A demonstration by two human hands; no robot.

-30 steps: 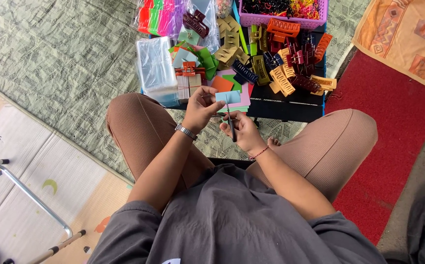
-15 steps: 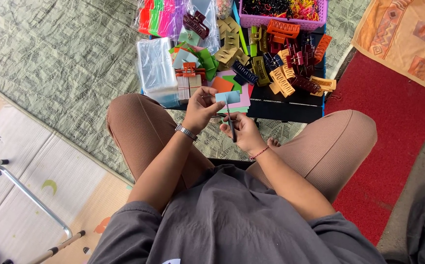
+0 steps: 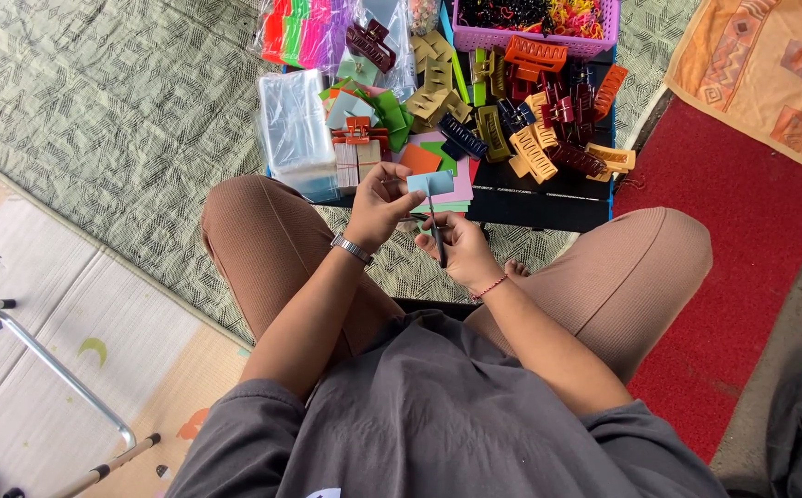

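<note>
Left hand (image 3: 380, 203) pinches a small light-blue card (image 3: 430, 183) above the knees. Right hand (image 3: 463, 247) is curled, fingers closed around a thin dark tool (image 3: 436, 235), its tip hidden behind the card. Beyond lie hair claw clips (image 3: 534, 152) on a black tray (image 3: 548, 205); the purple basket (image 3: 530, 39) is cut off at the top.

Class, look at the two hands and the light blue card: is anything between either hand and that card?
Nothing visible. The left hand pinches the light blue card, while the right hand holds a dark thin tool up against it.
</note>
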